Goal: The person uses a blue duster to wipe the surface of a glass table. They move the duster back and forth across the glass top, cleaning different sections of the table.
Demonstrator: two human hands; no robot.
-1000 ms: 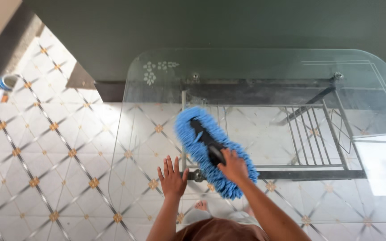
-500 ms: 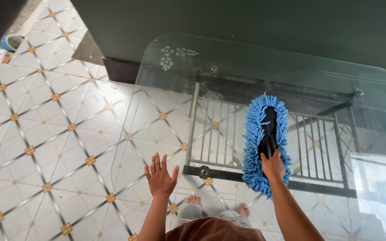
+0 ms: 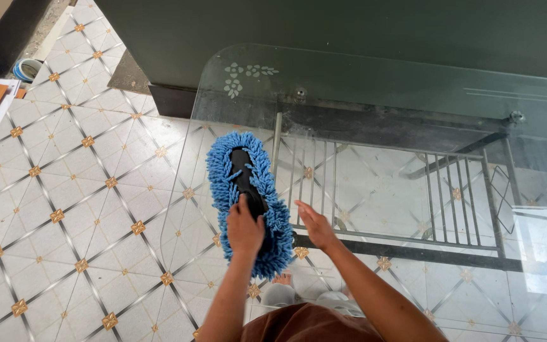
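Over patterned floor tiles (image 3: 64,209), a glass tabletop (image 3: 413,95) carries a blue duster (image 3: 248,202); left hand (image 3: 245,229) clasps its black handle, right hand (image 3: 314,225) rests open, fingers together.

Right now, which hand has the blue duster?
The left hand, gripping the black handle of the blue duster on the glass table. The right hand is open beside it, holding nothing.
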